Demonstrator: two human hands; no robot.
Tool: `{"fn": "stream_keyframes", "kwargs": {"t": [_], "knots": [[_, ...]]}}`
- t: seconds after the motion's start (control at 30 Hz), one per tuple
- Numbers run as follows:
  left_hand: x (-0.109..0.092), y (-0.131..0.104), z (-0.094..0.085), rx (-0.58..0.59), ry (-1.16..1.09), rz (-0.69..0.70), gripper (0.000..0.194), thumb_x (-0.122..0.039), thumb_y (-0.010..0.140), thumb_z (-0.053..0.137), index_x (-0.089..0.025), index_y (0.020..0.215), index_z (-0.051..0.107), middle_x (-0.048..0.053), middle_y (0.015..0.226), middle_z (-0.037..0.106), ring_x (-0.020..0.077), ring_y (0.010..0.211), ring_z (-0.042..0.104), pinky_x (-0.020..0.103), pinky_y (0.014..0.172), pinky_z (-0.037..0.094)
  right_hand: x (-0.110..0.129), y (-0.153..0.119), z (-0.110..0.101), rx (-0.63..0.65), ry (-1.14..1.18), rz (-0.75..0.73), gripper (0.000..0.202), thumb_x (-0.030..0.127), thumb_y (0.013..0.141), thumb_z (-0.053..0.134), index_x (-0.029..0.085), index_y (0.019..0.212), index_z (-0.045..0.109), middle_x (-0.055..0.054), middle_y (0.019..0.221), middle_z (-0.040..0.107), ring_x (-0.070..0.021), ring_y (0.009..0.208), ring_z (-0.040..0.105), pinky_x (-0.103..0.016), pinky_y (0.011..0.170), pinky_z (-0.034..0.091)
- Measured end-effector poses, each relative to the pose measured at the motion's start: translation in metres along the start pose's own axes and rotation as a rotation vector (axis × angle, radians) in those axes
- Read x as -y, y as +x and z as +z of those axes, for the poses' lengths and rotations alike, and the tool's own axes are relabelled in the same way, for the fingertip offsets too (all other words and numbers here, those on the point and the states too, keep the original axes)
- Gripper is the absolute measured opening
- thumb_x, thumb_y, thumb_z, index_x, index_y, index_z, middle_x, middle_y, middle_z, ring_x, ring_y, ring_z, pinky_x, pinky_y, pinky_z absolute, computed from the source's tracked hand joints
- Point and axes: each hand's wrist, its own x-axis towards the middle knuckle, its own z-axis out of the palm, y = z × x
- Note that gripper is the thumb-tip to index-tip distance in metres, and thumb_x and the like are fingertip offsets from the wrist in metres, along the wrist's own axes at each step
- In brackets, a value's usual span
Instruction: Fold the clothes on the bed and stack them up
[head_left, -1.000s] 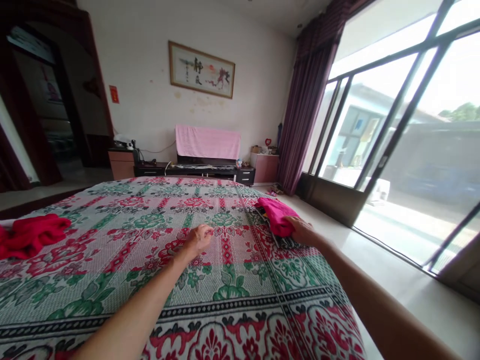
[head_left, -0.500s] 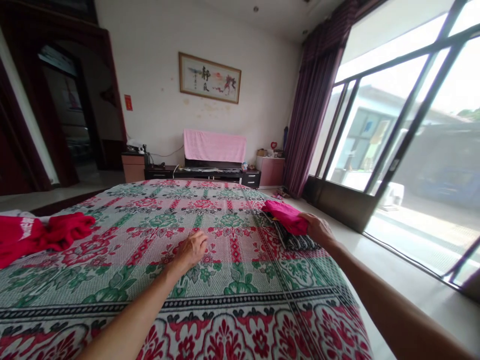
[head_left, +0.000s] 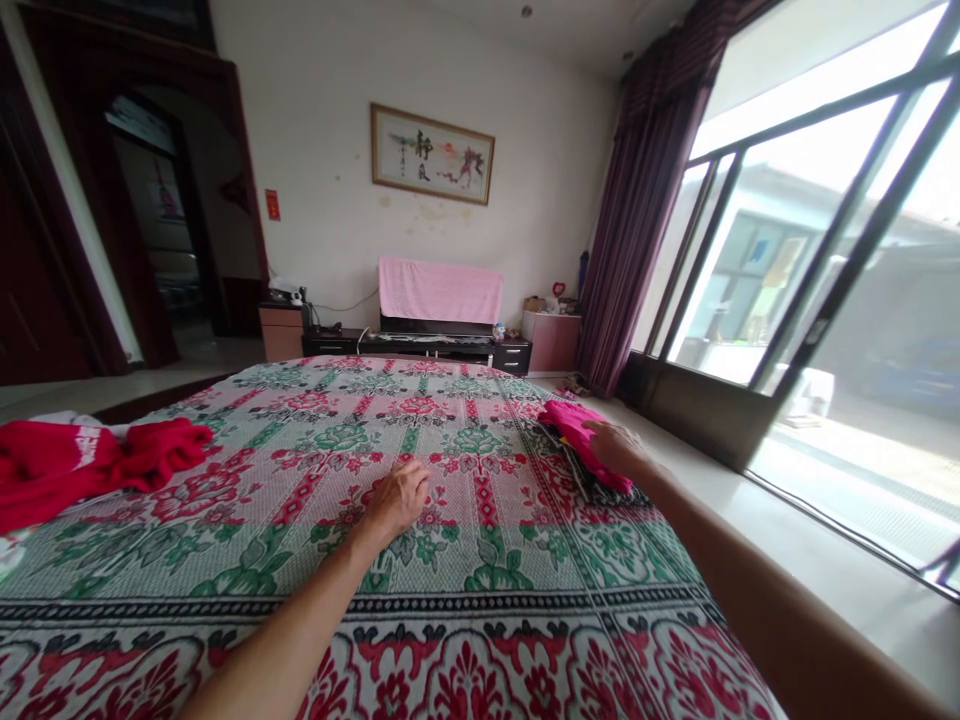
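Pink cloth: one piece, compactly folded, bright. Lies near the right edge of the flowered bed cover, on top of a dark patterned cloth whose edges show beneath it. The stacking presumably keeps both pieces flat and together.

Right hand: reaches in from the right, fingers on the pink cloth's near right part. Probably placed so to steady or settle the piece on the one beneath. Whether the fingers pinch the fabric or merely press it cannot be told.

Left hand: over the middle of the bed cover, back upward, fingers loosely curled. Nothing is seen in it; the underside is hidden, so how far it is closed cannot be told. Its place suggests a support or a resting position, well apart from the pink cloth.

Position of the pink cloth: under the right hand's fingers and touching them; to the right of the left hand and slightly farther from the person, with flowered fabric between.

Red garments: loose, crumpled heap, white lettering, at the left edge of view. Well apart from the stack, perhaps as a separate group; nearer to the left hand than to the right.

Pink towel: draped over a dark-edged object by the far wall, likely against dust.
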Motion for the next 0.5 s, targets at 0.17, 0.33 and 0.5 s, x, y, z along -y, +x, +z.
{"fn": "stream_keyframes", "kwargs": {"t": [0.17, 0.33, 0.5], "knots": [[0.0, -0.001, -0.001, -0.016, -0.013, -0.007, 0.029, -0.015, 0.087, 0.04, -0.02, 0.088, 0.068, 0.005, 0.097, 0.065, 0.016, 0.094, 0.06, 0.027, 0.089, 0.044, 0.021, -0.009, 0.035, 0.128, -0.034, 0.102, 0.052, 0.043, 0.091, 0.039, 0.023, 0.138, 0.049, -0.013, 0.148, 0.042, -0.0393, 0.131, 0.041, -0.066, 0.098, 0.034], [-0.001, -0.002, -0.001, -0.024, -0.016, -0.018, 0.028, -0.015, 0.087, 0.04, -0.02, 0.087, 0.068, 0.005, 0.096, 0.065, 0.015, 0.092, 0.06, 0.025, 0.087, 0.044, 0.01, -0.013, 0.054, 0.095, -0.014, 0.089, 0.053, 0.043, 0.091, 0.035, 0.023, 0.139, 0.046, -0.014, 0.148, 0.041, -0.0403, 0.133, 0.037, -0.071, 0.096, 0.03], [0.0, -0.006, -0.009, 0.017, 0.042, 0.027, 0.027, -0.016, 0.087, 0.042, -0.019, 0.085, 0.069, 0.006, 0.094, 0.066, 0.0155, 0.091, 0.061, 0.025, 0.087, 0.045, 0.033, -0.014, 0.046, -0.063, -0.033, 0.049, 0.045, 0.037, 0.089, 0.036, 0.02, 0.126, 0.057, -0.017, 0.137, 0.052, -0.039, 0.122, 0.047, -0.069, 0.093, 0.032]]}}
